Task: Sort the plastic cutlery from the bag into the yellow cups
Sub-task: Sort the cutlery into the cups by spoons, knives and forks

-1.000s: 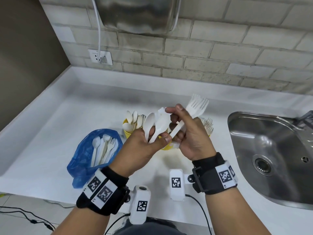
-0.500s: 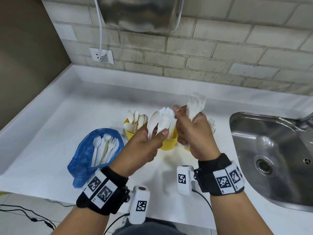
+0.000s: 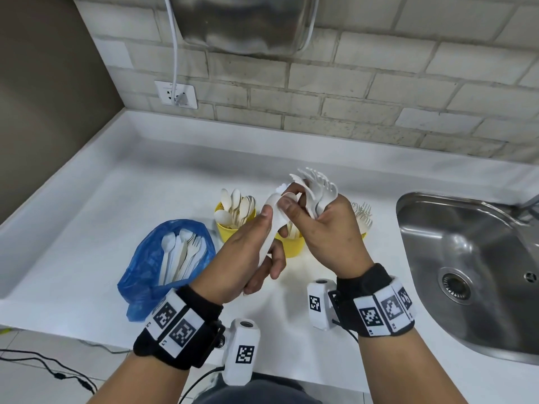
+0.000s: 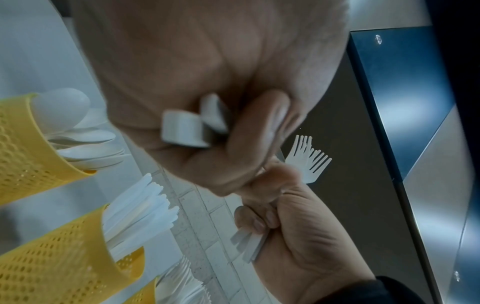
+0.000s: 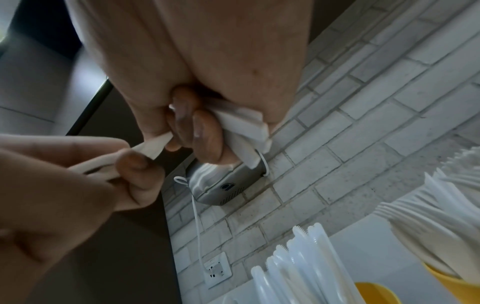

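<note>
My left hand (image 3: 264, 228) grips a few white cutlery pieces (image 3: 274, 217), one of them a spoon; their handle ends (image 4: 187, 131) stick out of the fist. My right hand (image 3: 306, 211) holds a bunch of white forks (image 3: 319, 189) upright, and its thumb and forefinger pinch the top of a piece (image 5: 153, 146) held by the left. Both hands hover just above three yellow cups: one with spoons (image 3: 226, 231), one with knives (image 3: 293, 247), and one with forks (image 3: 363, 217) mostly hidden behind my right hand. The blue bag (image 3: 140, 266) lies to the left with cutlery (image 3: 180, 252) inside.
A steel sink (image 3: 466, 258) is set into the white counter (image 3: 87, 228) at the right. A brick wall with a socket (image 3: 176, 94), a white cable and a metal appliance (image 3: 248, 21) stands behind. Cables lie on the floor below the counter's front edge.
Both hands have shifted slightly right above the cups. The right hand's bunch of forks is raised again after dipping, and its fingertips still work at the pieces in the left hand.
</note>
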{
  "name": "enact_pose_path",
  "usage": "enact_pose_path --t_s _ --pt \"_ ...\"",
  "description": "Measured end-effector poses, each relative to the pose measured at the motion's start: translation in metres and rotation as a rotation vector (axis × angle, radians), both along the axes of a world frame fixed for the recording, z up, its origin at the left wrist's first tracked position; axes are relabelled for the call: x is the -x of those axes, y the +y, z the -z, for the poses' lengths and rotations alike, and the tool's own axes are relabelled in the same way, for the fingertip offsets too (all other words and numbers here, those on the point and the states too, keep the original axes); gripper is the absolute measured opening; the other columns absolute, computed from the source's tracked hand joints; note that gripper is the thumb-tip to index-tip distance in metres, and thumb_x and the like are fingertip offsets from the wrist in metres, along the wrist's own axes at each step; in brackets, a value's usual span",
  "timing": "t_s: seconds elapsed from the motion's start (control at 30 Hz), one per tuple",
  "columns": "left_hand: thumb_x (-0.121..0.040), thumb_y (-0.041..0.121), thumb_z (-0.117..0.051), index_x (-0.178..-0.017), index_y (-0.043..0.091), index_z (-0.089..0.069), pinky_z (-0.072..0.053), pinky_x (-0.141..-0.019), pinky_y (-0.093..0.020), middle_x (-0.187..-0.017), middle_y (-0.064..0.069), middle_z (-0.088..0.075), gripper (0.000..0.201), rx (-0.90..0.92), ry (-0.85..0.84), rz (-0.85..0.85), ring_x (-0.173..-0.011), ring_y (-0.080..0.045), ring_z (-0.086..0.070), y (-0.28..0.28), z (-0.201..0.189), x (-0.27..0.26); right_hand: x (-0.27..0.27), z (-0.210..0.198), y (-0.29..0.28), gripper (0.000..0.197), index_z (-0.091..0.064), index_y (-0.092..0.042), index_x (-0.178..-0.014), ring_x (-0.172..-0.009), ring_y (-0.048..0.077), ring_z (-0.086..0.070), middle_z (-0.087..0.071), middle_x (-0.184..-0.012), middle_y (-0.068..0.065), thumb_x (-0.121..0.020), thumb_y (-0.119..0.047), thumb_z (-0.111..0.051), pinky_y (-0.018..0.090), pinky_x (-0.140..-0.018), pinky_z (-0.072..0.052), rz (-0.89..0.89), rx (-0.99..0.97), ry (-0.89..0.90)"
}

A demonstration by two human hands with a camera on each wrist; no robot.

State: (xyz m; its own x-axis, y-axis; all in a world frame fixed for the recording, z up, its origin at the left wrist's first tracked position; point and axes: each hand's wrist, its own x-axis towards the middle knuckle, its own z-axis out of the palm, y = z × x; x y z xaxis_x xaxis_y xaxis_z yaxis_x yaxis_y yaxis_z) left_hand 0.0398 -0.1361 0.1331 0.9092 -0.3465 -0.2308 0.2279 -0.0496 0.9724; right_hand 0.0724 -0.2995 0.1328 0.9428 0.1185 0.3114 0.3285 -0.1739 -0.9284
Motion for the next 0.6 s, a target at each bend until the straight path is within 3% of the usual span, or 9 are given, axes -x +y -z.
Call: enact_pose_path --t_s 0.1,0.13,0.2,0.27,0.3,0.37,0.43,0.47,0.6 --pt "-0.101 0.067 -0.025 -0.104 0.014 -0.056 -0.02 -0.042 -0.02 -0.054 -0.012 -0.048 0.062 0.016 0.009 0.052 -0.031 -0.02 -0.02 0.002 0.002 -0.001 0.0 0.002 0.001 0.009 -0.062 -0.023 -0.111 -0.056 0.028 -0.068 -0.069 -0.076 0.008 -0.103 -0.02 -0.064 0.045 -0.075 -0.057 -0.046 0.014 0.028" --pt "-0.1 0.069 -0.025 -0.106 0.009 -0.055 -0.02 -0.042 -0.021 -0.053 -0.012 -0.048 0.067 0.012 0.012 0.063 -0.032 -0.021 -0.02 0.003 0.003 -0.002 0.0 0.002 0.001 0.005 -0.063 -0.025 -0.108 -0.056 0.027 -0.068 -0.069 -0.076 0.009 -0.104 -0.023 -0.062 0.045 -0.076 -0.056 -0.072 0.038 0.037" --pt "-0.098 0.07 -0.026 -0.108 0.003 -0.052 -0.022 -0.043 -0.023 -0.053 -0.013 -0.049 0.073 -0.008 0.009 0.093 -0.032 -0.021 -0.023 0.004 0.004 -0.003 0.0 0.0 0.0 0.018 -0.066 -0.028 -0.09 -0.057 0.027 -0.066 -0.067 -0.071 0.01 -0.107 -0.026 -0.059 0.042 -0.072 -0.054 -0.1 0.102 0.037" --pt "-0.099 0.066 -0.029 -0.107 0.003 -0.052 -0.031 -0.044 -0.026 -0.059 -0.015 -0.055 0.068 -0.014 -0.012 0.119 -0.035 -0.024 -0.037 0.004 0.004 -0.004 -0.001 -0.001 0.001 0.028 -0.066 -0.025 -0.081 -0.057 0.027 -0.065 -0.066 -0.066 0.01 -0.107 -0.025 -0.058 0.042 -0.069 -0.053 -0.113 0.136 0.021" --pt "-0.1 0.062 -0.033 -0.107 0.003 -0.053 -0.04 -0.048 -0.031 -0.064 -0.016 -0.061 0.063 0.001 -0.021 0.108 -0.042 -0.028 -0.049 0.003 0.004 -0.006 -0.001 -0.002 0.0 0.028 -0.067 -0.022 -0.08 -0.059 0.026 -0.065 -0.066 -0.066 0.009 -0.107 -0.025 -0.058 0.042 -0.069 -0.053 -0.106 0.153 0.001" --pt "-0.103 0.048 -0.048 -0.11 0.004 -0.059 -0.055 -0.072 -0.044 -0.081 -0.014 -0.07 0.045 0.002 -0.076 0.029 -0.072 -0.03 -0.068 0.007 0.009 -0.011 -0.003 0.0 -0.001 0.024 -0.068 -0.022 -0.082 -0.067 0.02 -0.066 -0.067 -0.068 0.0 -0.105 -0.024 -0.061 0.038 -0.073 -0.054 -0.053 0.215 -0.042" --pt "-0.1 0.031 -0.064 -0.109 0.013 -0.067 -0.055 -0.095 -0.048 -0.093 -0.008 -0.074 0.021 -0.077 -0.21 -0.043 -0.095 -0.027 -0.072 0.014 0.016 -0.019 -0.005 0.002 -0.003 0.016 -0.069 -0.027 -0.086 -0.075 0.013 -0.067 -0.069 -0.075 -0.008 -0.101 -0.025 -0.065 0.034 -0.077 -0.054 0.002 0.253 -0.05" --pt "-0.096 0.026 -0.068 -0.108 0.018 -0.07 -0.054 -0.098 -0.05 -0.096 -0.009 -0.074 0.015 -0.114 -0.265 -0.046 -0.098 -0.028 -0.071 0.018 0.018 -0.022 -0.006 0.003 -0.003 0.012 -0.069 -0.029 -0.089 -0.077 0.011 -0.068 -0.07 -0.077 -0.01 -0.1 -0.026 -0.066 0.032 -0.077 -0.054 0.012 0.26 -0.047" --pt "-0.09 0.019 -0.075 -0.11 0.025 -0.072 -0.057 -0.089 -0.054 -0.092 -0.015 -0.071 0.021 -0.193 -0.356 -0.044 -0.089 -0.032 -0.069 0.025 0.017 -0.025 -0.008 0.003 0.002 0.004 -0.072 -0.026 -0.096 -0.084 0.009 -0.069 -0.074 -0.086 -0.01 -0.099 -0.025 -0.069 0.029 -0.079 -0.053 -0.01 0.274 -0.052"
